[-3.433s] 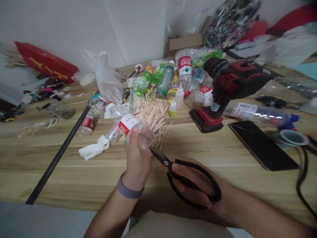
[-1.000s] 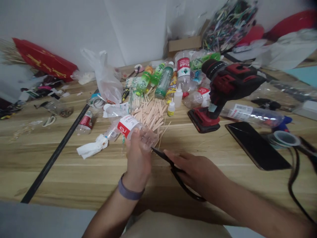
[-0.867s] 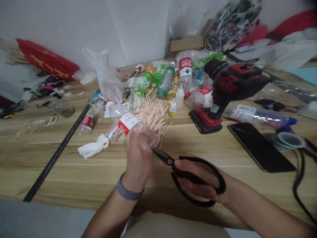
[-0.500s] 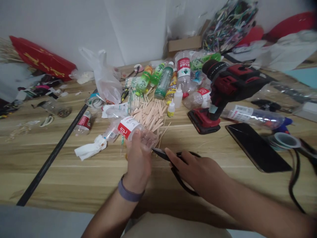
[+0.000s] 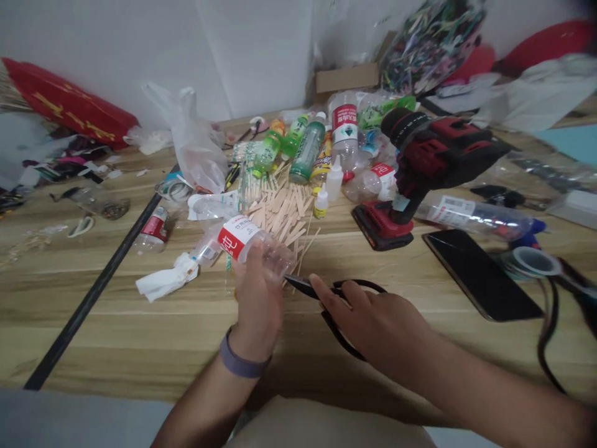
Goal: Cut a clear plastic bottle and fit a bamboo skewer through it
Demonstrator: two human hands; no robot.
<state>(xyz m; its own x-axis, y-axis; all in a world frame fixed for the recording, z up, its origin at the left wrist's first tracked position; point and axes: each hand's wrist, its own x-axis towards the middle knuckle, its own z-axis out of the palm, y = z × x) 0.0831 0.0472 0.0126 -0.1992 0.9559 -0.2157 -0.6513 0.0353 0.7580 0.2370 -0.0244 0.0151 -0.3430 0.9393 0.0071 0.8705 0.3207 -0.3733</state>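
My left hand (image 5: 256, 292) is closed around a clear plastic bottle (image 5: 240, 239) with a red and white label, which lies tilted with its base end toward my right hand. In my right hand (image 5: 361, 311) is a pair of black-handled scissors (image 5: 303, 286), gripped at the handles. Their tips touch or nearly touch the bottle's base end; whether they pierce it, I cannot tell. Just beyond the bottle spreads a pile of flat wooden sticks (image 5: 284, 208).
A red and black cordless drill (image 5: 420, 168) stands to the right, near a black phone (image 5: 480, 274). Several bottles, such as a green one (image 5: 308, 149), lie at the back beside small glue bottles (image 5: 321, 202). A long black bar (image 5: 97, 286) crosses the left side.
The view has shifted slightly, so most things sit a little further left. The scissors' handles look more spread, and their tips stay by the bottle's base end.
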